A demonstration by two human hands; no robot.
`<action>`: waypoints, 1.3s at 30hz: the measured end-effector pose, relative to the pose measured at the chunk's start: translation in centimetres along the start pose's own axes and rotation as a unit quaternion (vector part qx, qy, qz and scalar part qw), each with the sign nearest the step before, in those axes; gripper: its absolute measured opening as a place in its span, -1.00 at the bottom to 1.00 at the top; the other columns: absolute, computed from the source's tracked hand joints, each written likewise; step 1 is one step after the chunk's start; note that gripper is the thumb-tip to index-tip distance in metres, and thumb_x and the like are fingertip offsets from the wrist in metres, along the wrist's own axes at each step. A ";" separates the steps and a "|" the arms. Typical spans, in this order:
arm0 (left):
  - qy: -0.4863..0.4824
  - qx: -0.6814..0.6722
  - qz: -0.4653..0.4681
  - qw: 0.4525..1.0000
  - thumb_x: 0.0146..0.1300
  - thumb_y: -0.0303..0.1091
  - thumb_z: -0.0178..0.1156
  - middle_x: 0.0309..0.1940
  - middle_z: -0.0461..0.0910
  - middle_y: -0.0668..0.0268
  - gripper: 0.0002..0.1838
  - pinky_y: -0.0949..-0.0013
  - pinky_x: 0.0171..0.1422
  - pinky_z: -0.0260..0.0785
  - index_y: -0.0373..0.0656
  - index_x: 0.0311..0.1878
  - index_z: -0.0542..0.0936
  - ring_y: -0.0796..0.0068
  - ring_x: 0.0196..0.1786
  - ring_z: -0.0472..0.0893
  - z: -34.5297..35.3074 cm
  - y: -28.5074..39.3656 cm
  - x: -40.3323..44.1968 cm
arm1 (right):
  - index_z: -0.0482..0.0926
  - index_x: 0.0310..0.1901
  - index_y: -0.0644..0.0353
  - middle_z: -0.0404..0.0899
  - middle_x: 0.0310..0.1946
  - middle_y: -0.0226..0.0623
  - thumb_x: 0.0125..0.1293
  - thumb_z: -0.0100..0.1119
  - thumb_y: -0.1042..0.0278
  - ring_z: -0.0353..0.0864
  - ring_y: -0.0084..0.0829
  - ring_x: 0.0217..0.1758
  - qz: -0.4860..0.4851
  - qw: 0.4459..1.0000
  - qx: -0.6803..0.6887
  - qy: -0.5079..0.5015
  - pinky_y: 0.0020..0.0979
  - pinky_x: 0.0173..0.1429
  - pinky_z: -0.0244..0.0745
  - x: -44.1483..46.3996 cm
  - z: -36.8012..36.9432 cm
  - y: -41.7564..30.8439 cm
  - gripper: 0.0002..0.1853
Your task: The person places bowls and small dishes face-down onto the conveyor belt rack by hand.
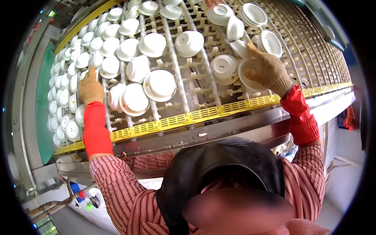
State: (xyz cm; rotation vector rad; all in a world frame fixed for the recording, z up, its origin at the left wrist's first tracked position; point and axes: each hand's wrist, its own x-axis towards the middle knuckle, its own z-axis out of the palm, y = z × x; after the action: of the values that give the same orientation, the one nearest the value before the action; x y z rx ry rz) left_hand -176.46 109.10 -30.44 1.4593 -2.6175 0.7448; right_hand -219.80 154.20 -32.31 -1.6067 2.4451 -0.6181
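Note:
My left hand, in a tan glove, is closed at the edge of the crowded group, against a white bowl; part of its fingers is hidden. My right hand, gloved the same way, has its thumb over the hollow of a white bowl and its fingers past the rim. A tilted bowl lies by those fingertips. Close by are an upside-down bowl and one on its side. Between my hands, several upturned bowls show brownish marks.
The bowls rest on a slatted conveyor with metal rods. A yellow slotted strip and a metal ledge run along my side. At the left stands a green panel. Another person's fingertips show at the top.

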 end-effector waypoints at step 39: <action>0.192 -0.356 0.306 0.862 0.46 -0.31 0.43 0.04 0.83 0.02 -0.74 0.05 0.25 0.61 -0.29 0.07 0.79 -0.04 0.10 0.77 -10.3 15.4 -4.8 | 0.60 0.47 0.31 0.87 0.04 -0.08 0.70 0.20 0.10 0.88 -0.25 -0.09 -0.032 0.969 0.087 0.230 -0.23 0.04 0.78 5.0 2.4 1.5 -0.48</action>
State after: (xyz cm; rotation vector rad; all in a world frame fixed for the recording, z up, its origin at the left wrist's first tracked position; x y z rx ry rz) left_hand -188.24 124.13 -28.58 0.2477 -2.5612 0.0127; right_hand -222.34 149.56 -34.58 -1.6217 2.5473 -1.3073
